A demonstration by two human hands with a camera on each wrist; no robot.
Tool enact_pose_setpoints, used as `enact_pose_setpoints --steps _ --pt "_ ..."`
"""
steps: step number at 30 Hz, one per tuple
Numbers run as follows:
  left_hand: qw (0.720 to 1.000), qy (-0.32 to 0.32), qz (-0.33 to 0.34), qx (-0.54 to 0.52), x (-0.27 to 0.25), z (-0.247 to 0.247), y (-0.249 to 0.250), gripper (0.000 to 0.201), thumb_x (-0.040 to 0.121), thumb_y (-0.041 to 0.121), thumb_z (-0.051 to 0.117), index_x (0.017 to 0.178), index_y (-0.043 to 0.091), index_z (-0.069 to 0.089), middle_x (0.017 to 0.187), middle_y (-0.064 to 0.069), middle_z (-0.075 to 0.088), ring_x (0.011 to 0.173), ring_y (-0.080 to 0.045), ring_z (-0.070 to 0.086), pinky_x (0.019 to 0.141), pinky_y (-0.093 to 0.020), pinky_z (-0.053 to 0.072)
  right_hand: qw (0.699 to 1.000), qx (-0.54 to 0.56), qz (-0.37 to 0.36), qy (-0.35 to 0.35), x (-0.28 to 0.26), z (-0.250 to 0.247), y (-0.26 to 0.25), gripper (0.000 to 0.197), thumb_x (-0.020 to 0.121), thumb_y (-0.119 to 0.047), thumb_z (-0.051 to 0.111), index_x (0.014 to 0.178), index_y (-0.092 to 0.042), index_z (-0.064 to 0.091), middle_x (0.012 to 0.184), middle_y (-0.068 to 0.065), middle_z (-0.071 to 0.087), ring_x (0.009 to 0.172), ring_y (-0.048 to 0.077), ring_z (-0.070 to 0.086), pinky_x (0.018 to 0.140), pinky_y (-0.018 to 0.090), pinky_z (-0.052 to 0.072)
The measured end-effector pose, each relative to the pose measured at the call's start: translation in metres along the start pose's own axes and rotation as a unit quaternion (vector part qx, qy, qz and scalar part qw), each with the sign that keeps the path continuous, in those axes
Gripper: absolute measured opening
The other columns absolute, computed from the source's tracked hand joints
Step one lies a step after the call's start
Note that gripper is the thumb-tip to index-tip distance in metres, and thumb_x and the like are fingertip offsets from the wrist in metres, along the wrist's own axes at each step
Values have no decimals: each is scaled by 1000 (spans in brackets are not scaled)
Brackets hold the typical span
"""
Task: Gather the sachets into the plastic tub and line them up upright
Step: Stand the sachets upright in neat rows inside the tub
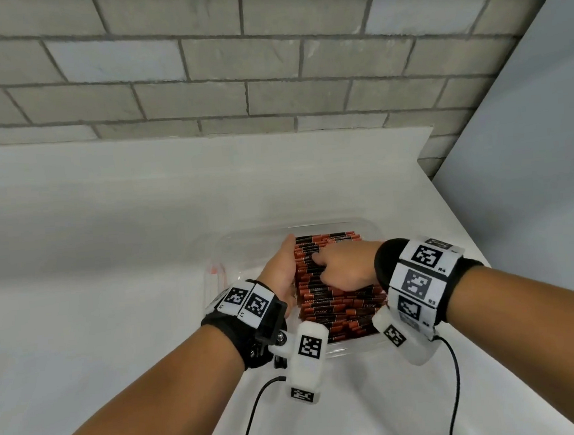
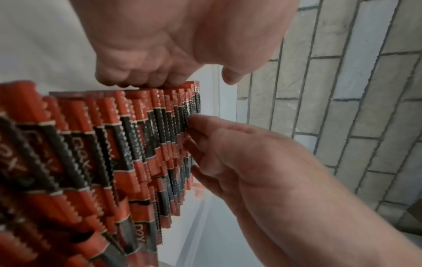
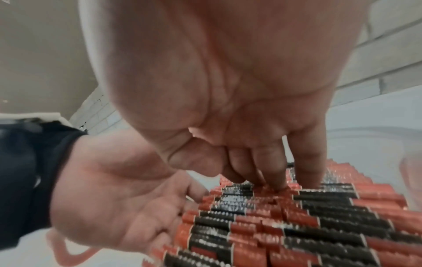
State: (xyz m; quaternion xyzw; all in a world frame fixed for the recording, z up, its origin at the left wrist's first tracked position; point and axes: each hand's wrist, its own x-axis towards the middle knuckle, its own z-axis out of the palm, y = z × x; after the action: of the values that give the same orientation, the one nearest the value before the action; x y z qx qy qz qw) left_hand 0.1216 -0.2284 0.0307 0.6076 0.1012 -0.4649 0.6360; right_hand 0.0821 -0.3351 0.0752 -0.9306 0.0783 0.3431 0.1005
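Observation:
A clear plastic tub (image 1: 330,222) stands on the white table. Several red-and-black sachets (image 1: 333,303) stand packed on edge in one dense block filling its right part. My left hand (image 1: 284,262) lies flat against the block's left side, fingers (image 2: 205,130) pressing the sachets' (image 2: 114,144) ends. My right hand (image 1: 337,265) is on top of the block, its fingertips (image 3: 274,180) pushing down on the upper edges of the sachets (image 3: 319,225). Neither hand plainly pinches a sachet. The left palm (image 3: 125,198) faces the block.
The tub's left part (image 1: 233,256) holds no sachets; a reddish mark (image 1: 217,269) shows on its left wall. A grey brick wall (image 1: 266,64) rises behind the table. The table's right edge (image 1: 468,223) runs close to the tub. Black cables (image 1: 256,415) hang from both wrists.

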Motion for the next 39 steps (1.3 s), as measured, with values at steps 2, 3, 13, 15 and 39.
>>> enact_pose_setpoints --steps 2,3,13,15,39 --pt "1000 10 1 -9 2 -1 2 47 100 50 31 73 16 46 48 2 60 45 -6 60 35 -13 40 1000 7 4 11 2 -3 1 39 95 -11 37 132 -4 48 133 13 52 117 25 51 97 33 44" --pt "1000 0 -4 -15 1 0 3 47 100 52 31 75 16 49 60 -2 63 57 -10 62 42 -17 44 1000 2 8 10 3 -3 0 41 95 -11 36 135 -4 45 137 13 49 121 26 49 101 35 43" --pt "1000 11 -16 -2 5 -2 8 45 101 51 29 73 18 43 69 -1 50 65 -10 44 55 -26 34 999 -23 31 -1 13 0 -6 49 96 -13 37 144 -2 33 147 16 38 126 28 47 104 37 42" --pt "1000 23 -13 -2 7 -1 9 47 100 53 30 73 17 43 63 -1 55 66 -12 44 56 -26 34 999 -21 34 6 15 1 -9 52 96 -13 38 146 -1 27 151 16 32 129 29 44 106 36 41" --pt "991 17 125 53 -42 -30 28 30 97 36 51 110 11 62 104 -9 71 89 -24 68 71 -30 52 922 327 -37 202 -43 13 37 42 98 -23 47 140 -23 43 134 -9 51 118 8 49 100 23 38"
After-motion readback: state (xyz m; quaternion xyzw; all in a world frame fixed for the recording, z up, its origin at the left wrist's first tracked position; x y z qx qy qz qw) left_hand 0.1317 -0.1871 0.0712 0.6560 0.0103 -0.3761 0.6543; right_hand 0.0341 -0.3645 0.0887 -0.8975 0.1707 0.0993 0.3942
